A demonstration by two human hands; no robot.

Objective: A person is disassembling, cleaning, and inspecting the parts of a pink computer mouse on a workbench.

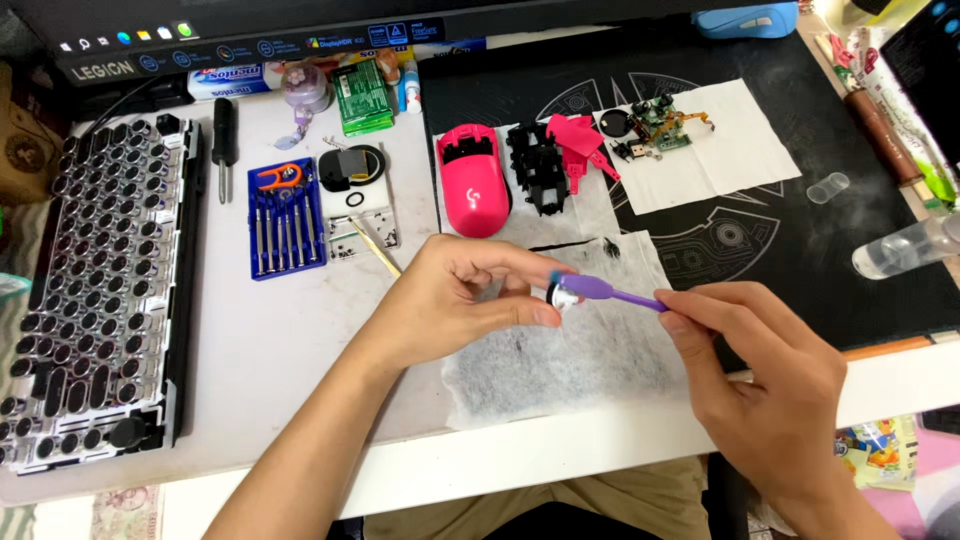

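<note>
My left hand [460, 300] pinches a small round wheel-like part [562, 296], white with a dark rim, above a dirty white tissue [560, 360]. My right hand [760, 370] holds a purple brush [620, 295] by its handle, and the brush head rests against the small part. Behind them lie a pink mouse shell [472, 178], a black inner frame [535, 165], pink cover pieces [580, 145] and a green circuit board [665, 125] on another white tissue [735, 150].
A keyboard with round keys [100, 290] lies at the left. A blue screwdriver case [285, 215], a black screwdriver [224, 140] and a small parts tray [360, 232] sit nearby. A black desk mat [800, 250] covers the right side, with a clear bottle [905, 248] and cap [828, 187].
</note>
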